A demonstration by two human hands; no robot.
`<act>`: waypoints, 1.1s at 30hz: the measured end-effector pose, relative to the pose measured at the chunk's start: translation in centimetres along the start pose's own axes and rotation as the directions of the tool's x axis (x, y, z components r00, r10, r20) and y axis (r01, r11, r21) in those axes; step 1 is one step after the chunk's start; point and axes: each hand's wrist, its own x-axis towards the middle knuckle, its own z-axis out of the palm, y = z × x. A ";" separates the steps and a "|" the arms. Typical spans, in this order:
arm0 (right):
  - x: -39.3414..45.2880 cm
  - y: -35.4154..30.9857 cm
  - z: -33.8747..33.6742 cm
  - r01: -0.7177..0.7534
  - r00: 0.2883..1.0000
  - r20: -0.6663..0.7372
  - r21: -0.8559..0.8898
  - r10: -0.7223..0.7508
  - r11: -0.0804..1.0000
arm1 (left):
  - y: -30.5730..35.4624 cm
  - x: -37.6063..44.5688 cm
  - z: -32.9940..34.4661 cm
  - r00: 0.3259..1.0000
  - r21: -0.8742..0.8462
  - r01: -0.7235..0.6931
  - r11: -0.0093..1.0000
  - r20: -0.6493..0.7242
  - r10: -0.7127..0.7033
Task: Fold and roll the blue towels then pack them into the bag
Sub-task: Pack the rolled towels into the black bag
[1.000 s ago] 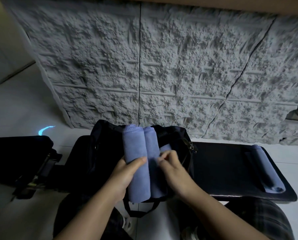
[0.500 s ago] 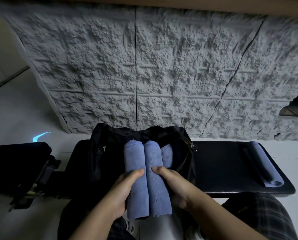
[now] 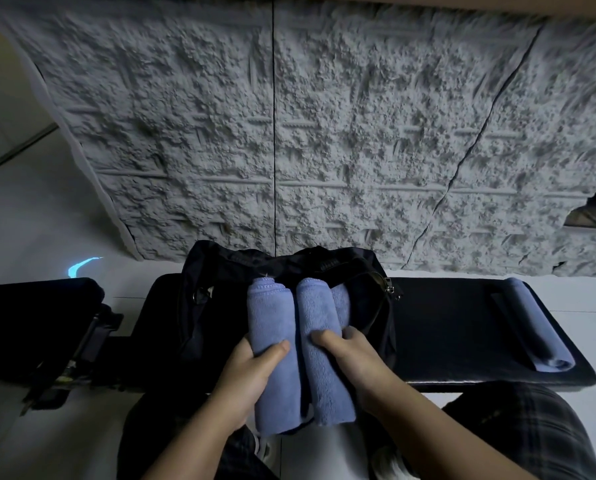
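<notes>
An open black bag point(image 3: 220, 299) rests on a black bench. Two rolled blue towels lie side by side in its opening, their near ends sticking out toward me. My left hand point(image 3: 251, 375) grips the left rolled towel point(image 3: 272, 317). My right hand point(image 3: 355, 362) grips the right rolled towel point(image 3: 315, 317). A third blue roll point(image 3: 341, 303) shows partly behind the right one, inside the bag. Another rolled blue towel point(image 3: 535, 327) lies on the bench's right end, apart from both hands.
The black bench point(image 3: 445, 334) stretches right of the bag. A dark object point(image 3: 29, 323) with straps sits at the left on the pale floor. A rough grey textured wall point(image 3: 324, 133) rises right behind the bag. My knees in dark checked trousers point(image 3: 525, 431) are below.
Both hands lowered the two rolls deeper into the bag; the rolls now sit slightly apart, and my right hand moved from pinching at the top to gripping the right roll.
</notes>
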 end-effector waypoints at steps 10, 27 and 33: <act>0.6 -0.4 -0.6 -0.076 0.996 0.057 0.114 0.070 0.991 | 0.4 0.5 -0.8 0.998 -0.012 -0.021 1.000 0.053 0.022; 0.3 -0.2 0.1 0.004 0.993 0.119 0.184 -0.026 0.983 | 1.4 -0.8 0.7 0.996 -0.189 0.066 0.980 0.063 -0.055; 0.0 0.4 -0.2 -0.042 0.993 0.114 0.184 0.021 0.982 | 0.8 -0.5 0.7 0.996 -0.123 0.053 0.991 0.077 -0.043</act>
